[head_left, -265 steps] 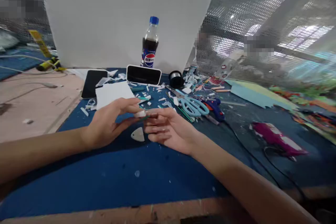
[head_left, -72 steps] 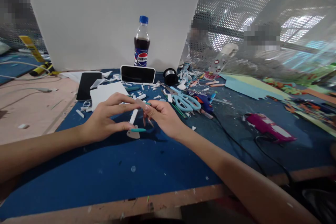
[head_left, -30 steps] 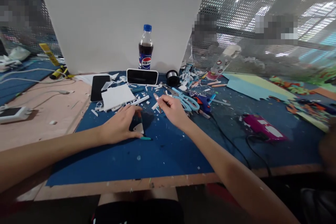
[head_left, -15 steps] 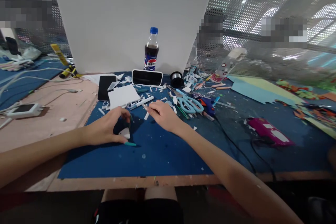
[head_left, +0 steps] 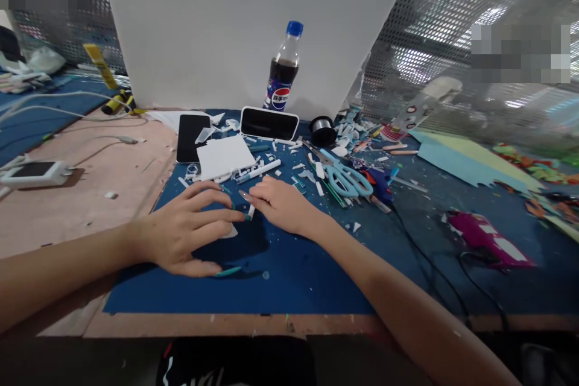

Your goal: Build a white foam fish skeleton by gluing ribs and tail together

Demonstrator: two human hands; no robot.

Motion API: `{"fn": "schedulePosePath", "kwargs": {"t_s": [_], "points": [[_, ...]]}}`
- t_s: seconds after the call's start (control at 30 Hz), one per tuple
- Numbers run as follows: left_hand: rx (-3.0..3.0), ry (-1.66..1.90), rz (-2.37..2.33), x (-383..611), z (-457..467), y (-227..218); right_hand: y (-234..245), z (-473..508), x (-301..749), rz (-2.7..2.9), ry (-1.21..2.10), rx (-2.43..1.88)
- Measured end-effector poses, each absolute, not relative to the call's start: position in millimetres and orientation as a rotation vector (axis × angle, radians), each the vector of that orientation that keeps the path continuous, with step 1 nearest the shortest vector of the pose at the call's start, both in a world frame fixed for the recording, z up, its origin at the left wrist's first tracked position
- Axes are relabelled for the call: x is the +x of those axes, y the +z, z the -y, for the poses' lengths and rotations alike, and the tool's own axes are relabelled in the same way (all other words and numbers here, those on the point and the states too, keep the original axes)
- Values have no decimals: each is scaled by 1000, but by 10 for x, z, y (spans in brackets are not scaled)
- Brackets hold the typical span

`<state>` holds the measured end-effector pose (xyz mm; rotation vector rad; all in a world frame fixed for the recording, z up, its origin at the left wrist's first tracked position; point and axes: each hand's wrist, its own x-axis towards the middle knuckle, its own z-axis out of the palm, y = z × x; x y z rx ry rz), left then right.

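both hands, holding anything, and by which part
The left hand, fingers spread, seems to hold nothing; whether the right hand grips the white strip beside it cannot be told.

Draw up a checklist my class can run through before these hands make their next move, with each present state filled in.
1. Left hand free of any gripped object: ok; its fingers are spread, with none visibly held.
2. Left hand clear of the pale piece beside its fingers: cannot tell; the fingers partly cover it.
3. Right hand free: cannot tell; most of its fingers are hidden.
4. Blue mat swept: not ok; white scraps are scattered over it.
5. Scissors apart from both hands: ok; they lie beyond the right hand.
6. Cola bottle capped: ok; its blue cap is on.
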<state>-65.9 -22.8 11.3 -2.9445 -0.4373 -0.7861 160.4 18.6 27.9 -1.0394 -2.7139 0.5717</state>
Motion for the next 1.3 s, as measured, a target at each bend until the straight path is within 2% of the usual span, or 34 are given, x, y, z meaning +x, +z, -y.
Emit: {"fn": "schedulePosePath", "kwargs": {"t_s": [0.73, 1.0, 1.3], "points": [[-3015, -744, 551, -634, 195, 124, 259, -247, 1615, 2701, 325, -1029], [-3037, -747, 569, -646, 194, 128, 454, -207, 1822, 2550, 649, -1054], [-3039, -790, 607, -653, 193, 133, 443, -184, 1882, 2602, 765, -993]]}}
